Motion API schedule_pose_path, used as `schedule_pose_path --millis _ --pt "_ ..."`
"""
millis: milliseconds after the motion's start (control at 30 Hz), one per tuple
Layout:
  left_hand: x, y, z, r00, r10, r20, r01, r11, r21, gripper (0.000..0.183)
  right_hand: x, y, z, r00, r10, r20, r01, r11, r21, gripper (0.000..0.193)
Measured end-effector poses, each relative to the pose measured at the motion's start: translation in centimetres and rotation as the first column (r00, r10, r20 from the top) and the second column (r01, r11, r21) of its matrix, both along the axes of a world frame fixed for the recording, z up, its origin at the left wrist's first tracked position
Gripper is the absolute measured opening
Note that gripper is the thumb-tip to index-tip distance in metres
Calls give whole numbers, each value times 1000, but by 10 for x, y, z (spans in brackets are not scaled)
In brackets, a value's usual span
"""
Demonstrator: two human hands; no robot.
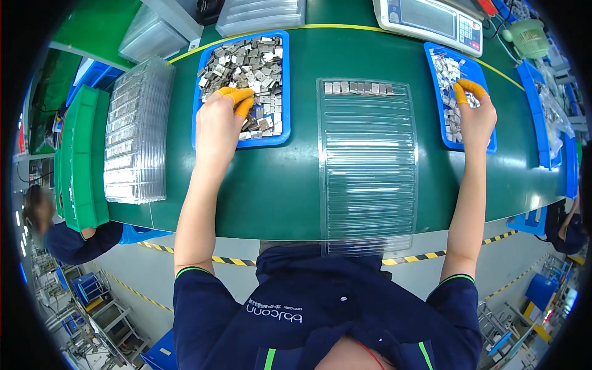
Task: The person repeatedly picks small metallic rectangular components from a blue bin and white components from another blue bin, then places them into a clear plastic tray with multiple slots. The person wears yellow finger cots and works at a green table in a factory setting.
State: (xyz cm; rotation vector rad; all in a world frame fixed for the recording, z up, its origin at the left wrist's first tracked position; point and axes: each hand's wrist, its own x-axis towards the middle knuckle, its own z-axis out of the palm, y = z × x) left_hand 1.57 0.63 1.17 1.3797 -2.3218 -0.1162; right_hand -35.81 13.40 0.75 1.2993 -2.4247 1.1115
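Observation:
My left hand (221, 120), with orange finger covers on its fingers, reaches into a blue tray (285, 80) heaped with small flat metal pieces (246, 58). Its thumb and fingertips come together over the heap; what lies between them is too small to make out. On the other side, my right hand (478, 117), also in orange finger covers, is over a narrower blue tray (492, 145) of small silvery pieces (452, 126). Those fingertips pinch together too, their contents hidden. Between the hands lies a clear ribbed plastic tray (370, 166); a row of metal pieces (357, 88) fills most of its farthest slot.
Stacked clear trays (135, 135) stand at the left beside a green bin (86, 154). A digital scale (431, 24) sits at the back right. Another blue bin (536, 111) with plastic bags is at far right. The clear tray overhangs the table's near edge. People sit at both sides.

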Motion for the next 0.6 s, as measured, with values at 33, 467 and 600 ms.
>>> schedule_pose_path --millis 33,467,600 --pt "3 -2 0 1000 -3 6 3 1000 -3 20 -2 -1 -4 999 42 -3 -42 996 -76 19" --pt "-17 12 33 431 351 -831 543 635 550 32 29 -9 14 824 470 315 -319 846 -428 21" --pt "-43 16 41 504 275 -819 685 450 573 32 52 -14 31 830 486 275 -376 850 -369 25"
